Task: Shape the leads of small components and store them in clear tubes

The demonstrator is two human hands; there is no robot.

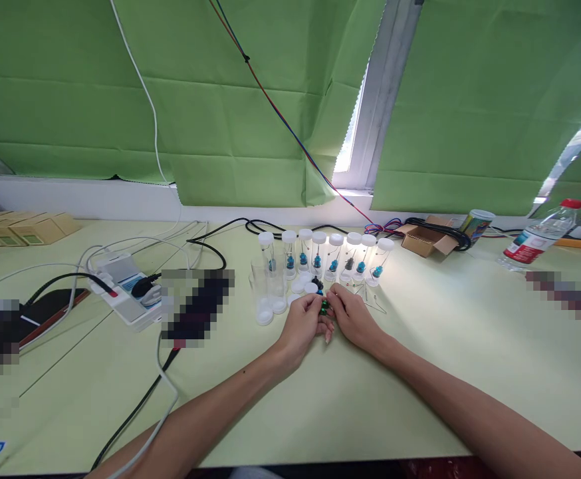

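My left hand (300,326) and my right hand (354,318) meet over the front of the table, fingers pinched around a small shiny green piece (324,307). Fingers hide part of it, so its kind is unclear. Just beyond lie small black and blue pieces (318,286). A row of clear tubes with white caps (334,256) stands behind my hands, most with a small blue piece and thin wire inside. Uncapped clear tubes (263,301) stand left of my left hand, near loose white caps (298,286). Thin bent wires (373,303) lie beyond my right hand.
On the left are a white power strip (125,293), a blurred dark device (198,306) and cables. Small cardboard boxes (41,228) sit far left. At the right are an open carton (425,238), a printed can (476,226) and a leaning bottle (540,236).
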